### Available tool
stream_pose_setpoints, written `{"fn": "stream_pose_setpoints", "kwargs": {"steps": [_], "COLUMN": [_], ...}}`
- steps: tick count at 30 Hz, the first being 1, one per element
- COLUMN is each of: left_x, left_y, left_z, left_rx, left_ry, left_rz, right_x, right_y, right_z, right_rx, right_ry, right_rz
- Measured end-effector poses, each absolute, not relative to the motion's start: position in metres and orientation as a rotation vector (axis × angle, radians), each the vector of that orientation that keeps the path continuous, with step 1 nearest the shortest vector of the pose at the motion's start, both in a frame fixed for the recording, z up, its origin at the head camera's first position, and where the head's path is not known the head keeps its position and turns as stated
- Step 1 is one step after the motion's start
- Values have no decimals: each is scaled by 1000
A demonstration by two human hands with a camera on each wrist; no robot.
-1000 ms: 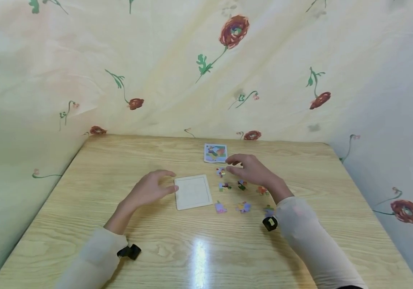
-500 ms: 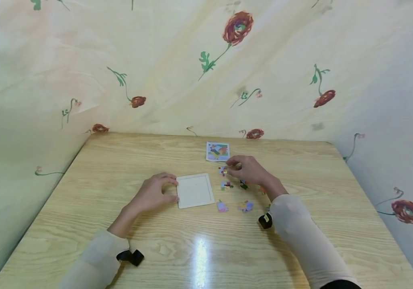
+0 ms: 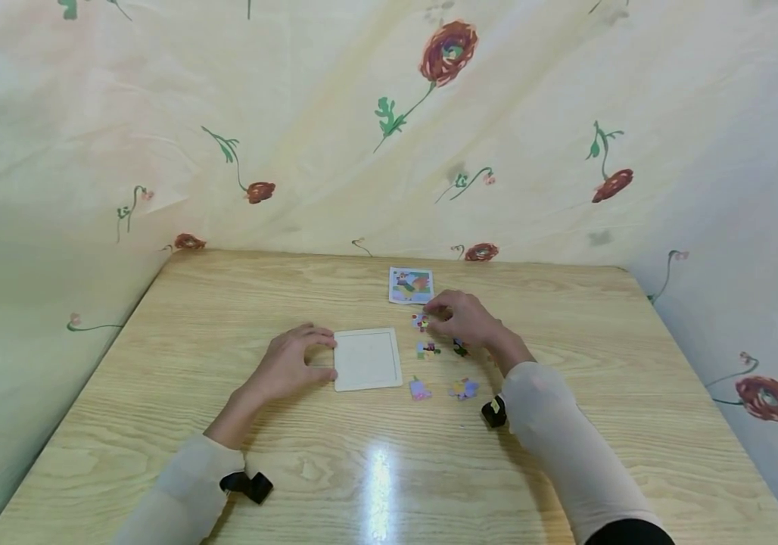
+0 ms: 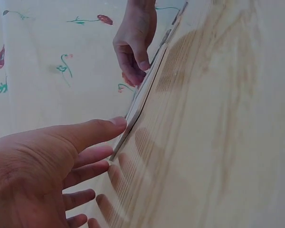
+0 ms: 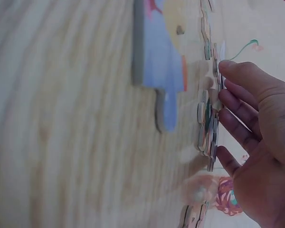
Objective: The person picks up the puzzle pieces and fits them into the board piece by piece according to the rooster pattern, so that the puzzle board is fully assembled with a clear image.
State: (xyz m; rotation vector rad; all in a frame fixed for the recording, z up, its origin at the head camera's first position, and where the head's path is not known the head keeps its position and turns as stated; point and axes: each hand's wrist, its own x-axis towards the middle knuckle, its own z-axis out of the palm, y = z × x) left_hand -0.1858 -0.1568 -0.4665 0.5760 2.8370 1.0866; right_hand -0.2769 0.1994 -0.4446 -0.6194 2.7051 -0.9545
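Head view: steady the white tray (image 3: 365,360) with your left hand (image 3: 290,359), spread wide at its left edge, and pinch the puzzle piece (image 3: 419,321) by its sides with your right hand (image 3: 467,318), held narrow, grip unclear.

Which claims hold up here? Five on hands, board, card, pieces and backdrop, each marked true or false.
1. The left hand is at the left edge of the white board. True.
2. The picture card is nearer the head camera than the white board. False: it lies farther back.
3. Puzzle pieces lie on the white board. False: those in view lie on the table to its right.
4. The right hand is closer to the picture card than the left hand is. True.
5. The backdrop is plain. False: it's floral.
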Motion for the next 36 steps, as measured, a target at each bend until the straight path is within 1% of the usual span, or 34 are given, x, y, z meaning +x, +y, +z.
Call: {"fn": "stream_pose_setpoints", "kwargs": {"steps": [21,29,36], "left_x": [-202,-209,-211], "left_y": [-151,-147,-146], "left_z": [-471,-468,-470], "left_rx": [534,588,603], "left_ry": [2776,2762,2744], "left_rz": [1160,1182,1192], "right_x": [-283,-279,-277], "right_y": [198,196,182], "right_z": [-447,-442,-434], "right_rx": [-627,-614,-656], "right_ry": [2724,2723,2725], "right_rz": [-921,-981,-989]}}
